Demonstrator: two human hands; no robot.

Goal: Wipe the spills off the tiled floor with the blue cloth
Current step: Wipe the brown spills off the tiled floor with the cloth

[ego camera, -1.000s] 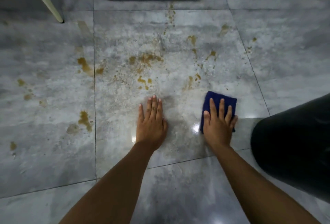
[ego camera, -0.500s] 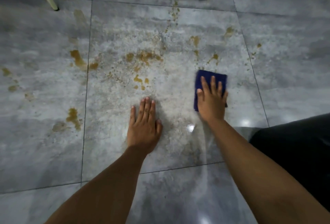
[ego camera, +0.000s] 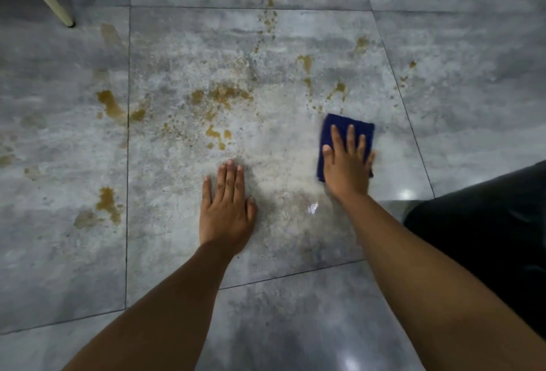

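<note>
Wiping the tiled floor (ego camera: 458, 104) w/ the blue cloth (ego camera: 367, 129), lots left to do.
R hand (ego camera: 347, 168) lies flat on the cloth, fingers straight, pressing it down on the floor at the right side of the mess. L hand (ego camera: 226, 211) is flat on the floor too, holding nothing. The patch near both hands looks wet and smeary, so I think it got wiped. Most brown spills (ego camera: 224, 94) are not cleaned yet: middle, far side and left tiles.
</note>
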